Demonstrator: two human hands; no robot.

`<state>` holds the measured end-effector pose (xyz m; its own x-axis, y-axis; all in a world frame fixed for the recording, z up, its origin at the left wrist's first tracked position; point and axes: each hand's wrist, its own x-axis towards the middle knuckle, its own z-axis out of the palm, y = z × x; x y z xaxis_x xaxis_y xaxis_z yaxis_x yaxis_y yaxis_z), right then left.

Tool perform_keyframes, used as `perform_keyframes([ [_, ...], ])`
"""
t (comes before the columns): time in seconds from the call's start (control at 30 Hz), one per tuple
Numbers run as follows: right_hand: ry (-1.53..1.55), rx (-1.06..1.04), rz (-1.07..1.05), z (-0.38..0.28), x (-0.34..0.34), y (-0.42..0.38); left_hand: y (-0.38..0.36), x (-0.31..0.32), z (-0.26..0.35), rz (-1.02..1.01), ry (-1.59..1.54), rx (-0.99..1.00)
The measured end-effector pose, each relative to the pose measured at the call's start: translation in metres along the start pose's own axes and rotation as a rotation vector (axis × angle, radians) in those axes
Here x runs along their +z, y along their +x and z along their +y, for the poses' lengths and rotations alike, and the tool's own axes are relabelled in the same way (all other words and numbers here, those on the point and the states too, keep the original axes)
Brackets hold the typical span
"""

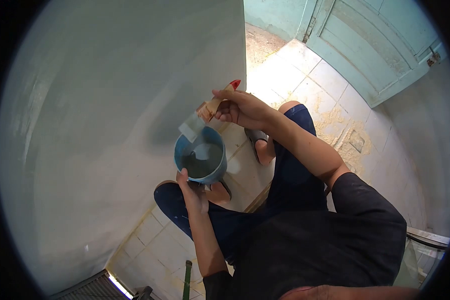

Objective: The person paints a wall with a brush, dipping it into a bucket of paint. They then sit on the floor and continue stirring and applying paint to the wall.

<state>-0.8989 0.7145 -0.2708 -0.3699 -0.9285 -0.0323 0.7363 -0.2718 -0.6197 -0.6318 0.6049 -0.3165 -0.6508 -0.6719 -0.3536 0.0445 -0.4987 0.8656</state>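
Note:
Between the fingers of my right hand (240,108) is the handle of a paintbrush (205,111), its red handle end pointing up and away. The whitish, paint-covered bristles hang over the rim of a blue bucket (218,172). Inside the bucket is greyish paint (205,156), part of it in shadow. My left hand (192,192) grips the bucket's near side, with the thumb on the rim and the other fingers hidden beneath. The bucket is tilted so that its opening faces me.
A pale grey wall (110,100) rises close on the left. Stained white floor tiles (330,100) lie ahead and to the right. A light-blue door (375,50) stands at the upper right. A green pole (187,280) and a dark slatted object (87,289) are at the bottom.

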Motion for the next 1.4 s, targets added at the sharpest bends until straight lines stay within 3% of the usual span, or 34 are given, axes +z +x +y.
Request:
perform_keyframes([
  [0.33, 0.166, -0.368, 0.268, -0.011, -0.069, 0.024, 0.007, 0.006, -0.006, -0.048, -0.005, -0.035],
  [0.4, 0.014, -0.583, 0.367, -0.014, -0.079, 0.021, 0.01, 0.008, -0.008, -0.049, -0.009, -0.034],
  [0.43, 0.02, -0.588, 0.375, -0.015, -0.083, 0.021, 0.009, 0.008, -0.008, -0.041, -0.018, -0.032],
  [0.5, -0.172, -0.773, 0.632, -0.016, -0.088, 0.024, 0.008, 0.007, -0.009, -0.045, -0.007, -0.033],
  [0.8, -0.245, -0.99, 0.91, -0.008, -0.121, 0.053, 0.013, 0.014, -0.015, -0.078, 0.02, -0.046],
  [1.0, -0.448, -0.999, 1.006, 0.0, -0.108, 0.065, 0.012, 0.017, -0.013, -0.079, 0.017, -0.068],
  [1.07, -0.655, -0.973, 1.093, 0.001, -0.108, 0.065, 0.014, 0.013, -0.015, -0.106, 0.026, -0.099],
  [1.4, -0.78, -0.929, 1.238, 0.001, -0.109, 0.073, 0.007, 0.023, -0.011, -0.087, 0.007, -0.05],
])
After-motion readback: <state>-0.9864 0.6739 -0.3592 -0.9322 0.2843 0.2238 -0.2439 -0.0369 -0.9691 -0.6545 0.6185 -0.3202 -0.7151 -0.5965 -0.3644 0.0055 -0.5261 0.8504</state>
